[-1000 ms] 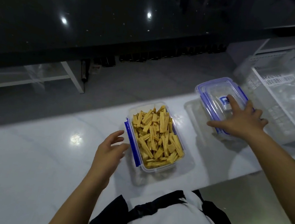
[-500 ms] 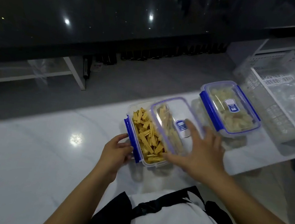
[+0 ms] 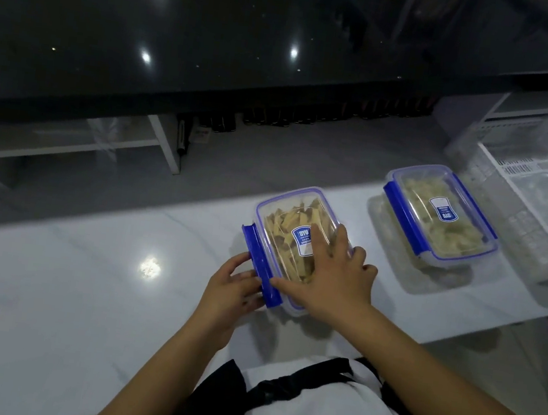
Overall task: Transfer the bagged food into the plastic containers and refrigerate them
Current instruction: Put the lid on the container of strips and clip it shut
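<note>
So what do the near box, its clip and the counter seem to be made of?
Near box: clear, glossy plastic, it seems; the yellow strips show through lid and wall.
Clip: opaque blue plastic, smooth and probably stiffer.
Counter: polished white stone or a stone look-alike; faint grey veins and a sharp lamp reflection.

- near container [image 3: 297, 234]: clear plastic w/ blue rim line, solid blue side clip [image 3: 260, 267]; blue-and-white label on lid
- food inside: yellow-tan strips
- far container [image 3: 444, 214]: clear, blue trim + blue clips, same blue/white label; contents pale yellow-green
- countertop [image 3: 66, 285]: white, faint grey veining, glossy
- upper counter [image 3: 216, 45]: black w/ tiny light specks
- basket [image 3: 543, 192]: white
- clothing: white w/ black straps
</note>
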Available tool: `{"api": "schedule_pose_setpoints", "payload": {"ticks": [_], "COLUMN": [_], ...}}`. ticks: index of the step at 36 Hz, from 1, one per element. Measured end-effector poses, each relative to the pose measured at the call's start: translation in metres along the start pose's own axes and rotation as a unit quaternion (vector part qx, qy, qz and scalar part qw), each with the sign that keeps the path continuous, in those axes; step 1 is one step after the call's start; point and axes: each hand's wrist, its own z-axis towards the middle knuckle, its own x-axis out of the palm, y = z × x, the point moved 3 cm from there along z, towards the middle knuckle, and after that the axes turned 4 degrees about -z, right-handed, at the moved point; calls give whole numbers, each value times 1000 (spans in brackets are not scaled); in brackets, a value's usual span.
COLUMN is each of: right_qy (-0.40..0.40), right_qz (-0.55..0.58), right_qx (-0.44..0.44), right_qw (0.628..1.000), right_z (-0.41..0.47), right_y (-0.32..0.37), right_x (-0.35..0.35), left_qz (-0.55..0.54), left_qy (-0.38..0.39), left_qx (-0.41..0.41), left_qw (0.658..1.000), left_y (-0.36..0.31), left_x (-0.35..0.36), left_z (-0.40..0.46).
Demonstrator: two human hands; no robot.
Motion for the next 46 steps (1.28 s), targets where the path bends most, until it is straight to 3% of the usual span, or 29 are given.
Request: {"api": "schedule_pose_setpoints", "payload": {"ticks": [10, 15, 23, 34, 36, 38, 41, 46], "right_qy": [75, 106, 133, 157, 135, 75, 22, 190], "right_qz": [8, 39, -67, -76, -18, 159, 401, 534], "right_qx": [-67, -103, -142, -160, -156, -128, -15, 137], "right_qw": [995, 988, 979, 972, 978, 976, 916, 812], "right_z": [5, -4, 2, 7, 7, 8, 11, 23], "right_y": [-6, -8, 7, -3, -6, -12, -27, -43], "right_x": [-32, -40, -45, -44, -46, -46, -37, -22], "left_qz": [25, 68, 101, 201, 195, 186, 169, 158], "left_qy": [16, 16, 7, -4, 0, 3, 1, -5], "left_qx": [66, 58, 69, 97, 97, 97, 84, 73], "left_qw": [997, 996, 992, 975, 976, 978, 982, 985], "left_y": [-17, -22, -16, -17, -16, -15, -13, -13], "left_x": [3, -5, -13, -3, -3, -4, -5, -6], "left_z": [4, 5, 9, 12, 11, 11, 13, 13]}}
